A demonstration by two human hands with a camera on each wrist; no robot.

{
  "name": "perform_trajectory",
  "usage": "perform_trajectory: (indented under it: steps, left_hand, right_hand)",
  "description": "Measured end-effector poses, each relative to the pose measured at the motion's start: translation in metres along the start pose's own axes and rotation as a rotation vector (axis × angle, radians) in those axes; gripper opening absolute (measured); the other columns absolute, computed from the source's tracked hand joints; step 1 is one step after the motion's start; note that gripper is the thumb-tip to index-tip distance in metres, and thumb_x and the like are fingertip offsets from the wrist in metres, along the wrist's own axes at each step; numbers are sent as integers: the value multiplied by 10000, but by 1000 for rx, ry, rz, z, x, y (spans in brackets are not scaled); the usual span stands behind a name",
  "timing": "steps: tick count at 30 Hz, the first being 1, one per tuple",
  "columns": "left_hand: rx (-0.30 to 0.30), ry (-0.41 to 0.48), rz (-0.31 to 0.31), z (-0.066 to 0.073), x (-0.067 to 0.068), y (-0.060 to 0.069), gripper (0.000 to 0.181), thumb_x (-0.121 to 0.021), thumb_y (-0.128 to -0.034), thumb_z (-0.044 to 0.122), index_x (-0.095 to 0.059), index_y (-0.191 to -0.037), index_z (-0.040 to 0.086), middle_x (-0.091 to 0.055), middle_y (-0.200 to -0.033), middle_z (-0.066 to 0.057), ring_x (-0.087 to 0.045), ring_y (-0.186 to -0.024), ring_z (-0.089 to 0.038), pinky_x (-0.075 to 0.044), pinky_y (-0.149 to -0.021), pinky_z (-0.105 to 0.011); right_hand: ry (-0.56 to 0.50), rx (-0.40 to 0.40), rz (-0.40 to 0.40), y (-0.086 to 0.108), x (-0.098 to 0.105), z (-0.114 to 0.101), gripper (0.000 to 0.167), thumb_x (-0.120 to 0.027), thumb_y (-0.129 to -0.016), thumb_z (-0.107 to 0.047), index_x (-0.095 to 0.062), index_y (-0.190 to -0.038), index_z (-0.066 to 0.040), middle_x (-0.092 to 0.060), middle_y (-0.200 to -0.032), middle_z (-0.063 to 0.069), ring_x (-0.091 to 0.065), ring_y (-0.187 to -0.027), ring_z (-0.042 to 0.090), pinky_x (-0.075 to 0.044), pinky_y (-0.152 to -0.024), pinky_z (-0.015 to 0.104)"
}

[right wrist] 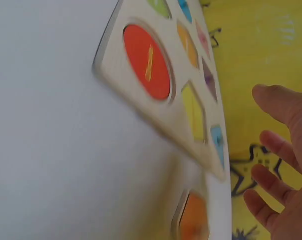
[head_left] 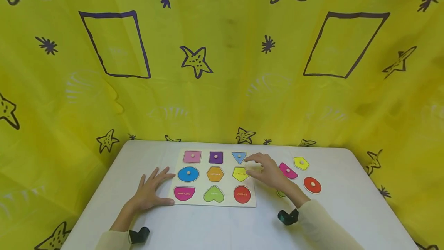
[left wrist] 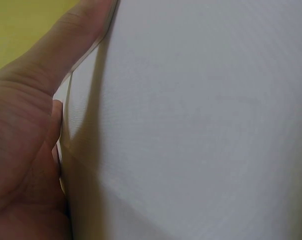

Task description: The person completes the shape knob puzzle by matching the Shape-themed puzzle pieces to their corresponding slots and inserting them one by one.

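Head view showed the puzzle board (head_left: 229, 196) lying flat on the white table (head_left: 208, 227), between the two hands. Seen there from the board's centre, the blue triangle (head_left: 239, 159) sat in its recess at 2 o'clock, the purple square (head_left: 216, 160) at 12, the pink rectangle (head_left: 188, 158) at 10 and the blue oval (head_left: 192, 176) at 9; each bore a knob. Printed recesses showed at 3 (yellow), 4 (red), 6 (green), 8 (magenta) and the centre (orange). The left hand (head_left: 149, 191) lay at the 9 o'clock edge, fingers spread, thumb and fingertips touching the edge, gripping no piece. The right hand (head_left: 268, 171) was above the 3 o'clock edge, thumb and forefinger well apart near the triangle; it held nothing, and contact could not be determined. The right wrist view recorded an orange piece (right wrist: 193, 215) on the table beside the board, at 6 o'clock in that view. Beyond the right hand lay a magenta half round (head_left: 289, 173), with a yellow pentagon (head_left: 302, 166) at its 2 o'clock, a red disc (head_left: 308, 186) at 4 and a green piece (head_left: 281, 194), mostly hidden, near 7. A yellow curtain (head_left: 225, 95) with dark outlined stars hung at the table's 12 o'clock side.
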State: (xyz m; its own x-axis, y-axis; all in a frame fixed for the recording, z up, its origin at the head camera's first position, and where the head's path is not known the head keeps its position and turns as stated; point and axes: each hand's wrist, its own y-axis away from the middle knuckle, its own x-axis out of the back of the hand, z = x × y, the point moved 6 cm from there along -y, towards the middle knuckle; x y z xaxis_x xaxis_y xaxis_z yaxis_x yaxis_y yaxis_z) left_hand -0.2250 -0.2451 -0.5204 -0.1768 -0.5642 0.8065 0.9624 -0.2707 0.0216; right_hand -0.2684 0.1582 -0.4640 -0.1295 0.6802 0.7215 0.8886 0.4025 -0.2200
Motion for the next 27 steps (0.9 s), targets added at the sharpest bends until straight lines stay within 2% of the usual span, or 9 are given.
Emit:
perform_trajectory:
  steps: [8, 12, 18, 27]
  left_hand:
    - [10, 2, -10, -1, -1, 0, 917, -903, -675, 541, -567, -1457, 199, -339, -1638, -189, -76, -1521, -523, 105, -1136, -766]
    - [8, 4, -7, -1, 0, 0, 910, -902, -679, 533, -569, -1456, 198, -337, -1639, -188, -73, -1523, -520, 109, -1136, -764]
    - [6, 8, -6, 1, 2, 2, 899, -906, -683, 517, -572, -1455, 201, -340, -1637, -191, -79, -1523, -523, 108, -1136, -763]
    - [13, 15, -13, 2, 1, 2, 896, -903, -693, 513, -564, -1464, 207, -330, -1644, -183, -72, -1528, -514, 114, -1144, -752]
  right_hand:
    - [16, -120, 51, 31, 24, 45, 371, -823, -884, -132, -715, -1237, -90, -687, -1269, 77, -597, -1162, 345, -528, -966, 569]
    - [13, -135, 71, 40, 27, 60, 356, -824, -889, -160, -725, -1224, -91, -698, -1247, 74, -616, -1160, 331, -531, -984, 558]
    - [-5, -200, 78, 46, 24, 76, 335, -817, -901, -218, -737, -1212, -125, -699, -1238, 61, -608, -1206, 323, -511, -1034, 548]
    - [7, -211, 89, 49, 20, 83, 271, -826, -893, -202, -760, -1148, -141, -719, -1163, 11, -606, -1158, 283, -515, -1024, 529]
